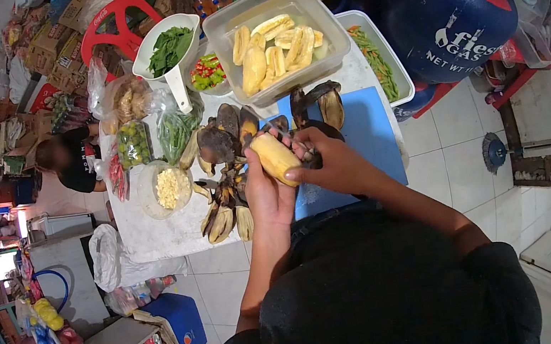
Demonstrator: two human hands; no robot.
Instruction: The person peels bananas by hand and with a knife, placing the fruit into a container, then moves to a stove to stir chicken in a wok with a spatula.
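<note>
A peeled yellow banana [275,159] is held between both hands above the table's front part. My left hand [266,191] is wrapped round its left side. My right hand [323,161] grips its right side, thumb on the lower end; something dark shows under the fingers, too hidden to name. Dark-skinned bananas [219,141] and empty peels [221,224] lie left of the hands. More dark peels [331,110] rest on the blue board [365,125]. Beyond, a clear plastic tub [224,32] holds several peeled bananas in liquid.
Around the white table [133,227] stand a strainer of leaves [171,50], a bowl of chopped garlic [170,188], bagged green vegetables [176,128] and a tray of green beans [373,59]. Blue gas cylinders [447,29] stand right. A person [75,160] is at the far left.
</note>
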